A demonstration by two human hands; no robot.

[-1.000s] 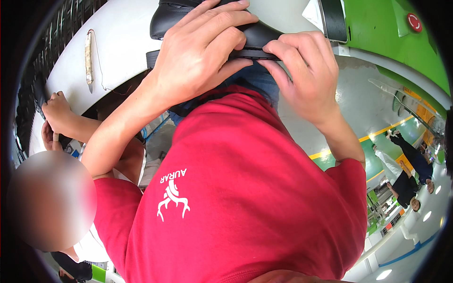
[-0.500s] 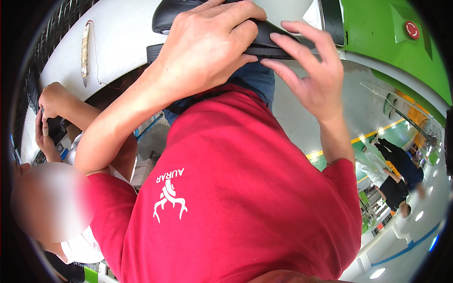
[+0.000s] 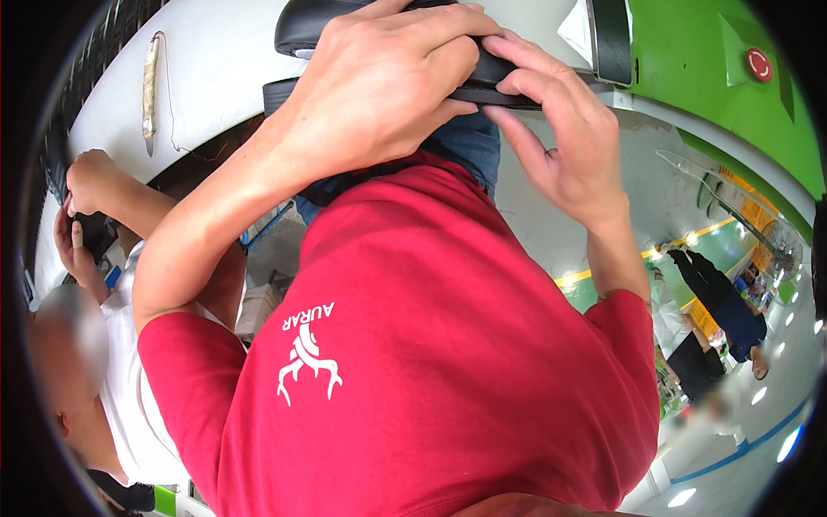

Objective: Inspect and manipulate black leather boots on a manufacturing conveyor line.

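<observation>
red short-sleeved shirt | white antler-shaped print | blue jeans

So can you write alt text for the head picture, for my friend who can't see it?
A person in a red T-shirt holds a black shoe and sole in the left hand, the right hand touching the sole's edge. A pointed tool lies on a white table; a green machine with a red button stands at right.

The smooth white table bears, in its left part, a slim tan-wrapped knife, narrow grey blade toward the near edge, a thin brownish cord trailing there, and, farther right, a flat white sheet.
</observation>
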